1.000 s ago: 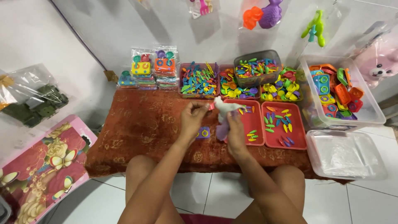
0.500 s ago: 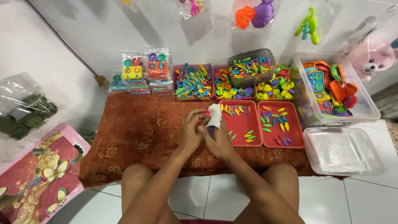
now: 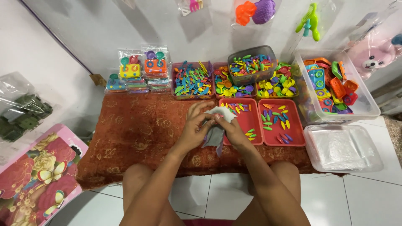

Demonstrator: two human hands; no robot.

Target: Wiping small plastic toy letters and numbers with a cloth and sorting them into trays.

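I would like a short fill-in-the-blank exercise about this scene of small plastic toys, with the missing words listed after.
1. Both hands, the left hand and the right hand, hold a clear plastic ___ between them.
2. The two flat trays beside the hands are ___ in colour.
3. The low table is covered by a patterned ___.
4. The soft toy bear at the far right is ___.

Missing words: bag; red; cloth; pink
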